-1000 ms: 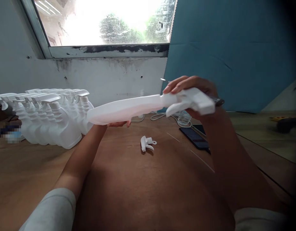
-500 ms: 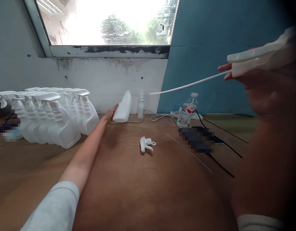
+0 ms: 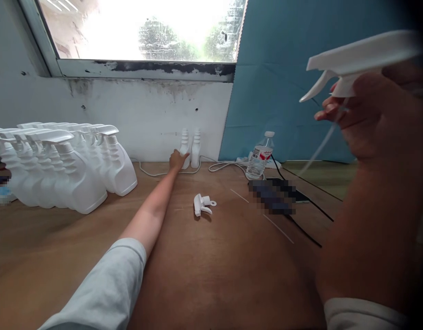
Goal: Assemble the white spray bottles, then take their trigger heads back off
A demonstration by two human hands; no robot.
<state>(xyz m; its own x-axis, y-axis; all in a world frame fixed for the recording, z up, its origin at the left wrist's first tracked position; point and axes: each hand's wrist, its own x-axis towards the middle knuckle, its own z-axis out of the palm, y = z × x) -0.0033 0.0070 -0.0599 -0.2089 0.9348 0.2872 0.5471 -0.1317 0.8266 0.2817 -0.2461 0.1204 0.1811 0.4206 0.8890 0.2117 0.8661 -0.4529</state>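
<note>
Far out by the wall, my left hand (image 3: 178,161) is closed round the side of a white plastic bottle (image 3: 185,145), which stands upright without a sprayer head. A second headless white bottle (image 3: 196,149) stands just right of it. Raised at the right, my right hand (image 3: 372,110) grips a white trigger sprayer head (image 3: 355,57), its lever pointing left. From that head a thin dip tube (image 3: 321,145) slants down, blurred. Another, smaller trigger head (image 3: 201,204) lies on its side mid-table.
Rows of white spray bottles (image 3: 84,183) with heads fitted stand at the left. At the right are a clear water bottle (image 3: 259,158), a blurred-out dark object (image 3: 271,197) and black cables (image 3: 309,236). Thin straws (image 3: 279,229) lie on the wooden table (image 3: 214,275).
My left hand has moved right and set the tilted bottle upright beside the other one. My right hand has turned the sprayer head, so its tube now hangs down instead of reaching left.
</note>
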